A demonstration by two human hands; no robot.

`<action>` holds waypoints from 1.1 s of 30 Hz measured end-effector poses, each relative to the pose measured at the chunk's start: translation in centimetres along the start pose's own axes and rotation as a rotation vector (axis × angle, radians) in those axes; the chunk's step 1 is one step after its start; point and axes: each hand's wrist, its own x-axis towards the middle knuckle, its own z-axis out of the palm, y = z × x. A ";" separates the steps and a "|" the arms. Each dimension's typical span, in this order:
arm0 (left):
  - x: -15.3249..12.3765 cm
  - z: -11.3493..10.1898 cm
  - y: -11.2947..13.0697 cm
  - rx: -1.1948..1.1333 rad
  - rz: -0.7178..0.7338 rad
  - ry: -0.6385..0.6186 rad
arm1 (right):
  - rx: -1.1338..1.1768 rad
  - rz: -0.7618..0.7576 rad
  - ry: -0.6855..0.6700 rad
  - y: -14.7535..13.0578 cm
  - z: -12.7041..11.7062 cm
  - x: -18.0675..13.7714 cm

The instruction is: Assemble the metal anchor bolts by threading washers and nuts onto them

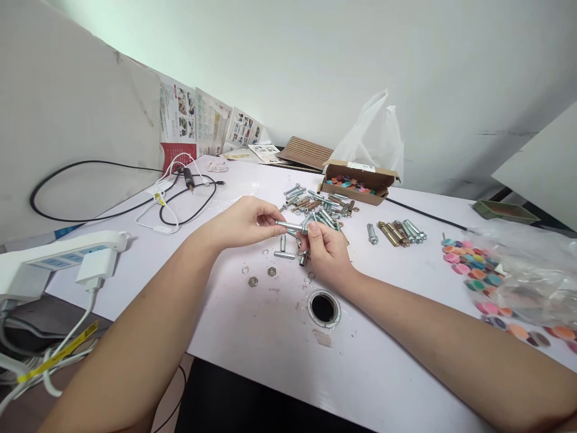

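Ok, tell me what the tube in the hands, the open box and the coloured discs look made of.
The tube, pinched by left hand and right hand: metal, likely zinc-plated steel; silvery with shiny glints. The box: brown cardboard, matt, folded flaps. The discs: probably plastic, though uncertain; flat pastel colours, little shine.

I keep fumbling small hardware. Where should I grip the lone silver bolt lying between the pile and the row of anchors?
Pinch the lone silver bolt mid-shaft from above, across its long sides: it lies flat on the table, clear of neighbours.
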 end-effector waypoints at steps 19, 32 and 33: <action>0.8 2.2 -0.3 -0.125 0.110 -0.095 | -0.025 -0.015 -0.071 -0.1 0.2 0.2; 0.9 1.9 -1.2 -0.131 0.058 -0.075 | 0.058 0.034 -0.056 0.0 0.5 0.6; 0.9 1.8 -1.1 -0.152 0.030 -0.077 | 0.043 0.010 -0.039 0.0 0.6 0.5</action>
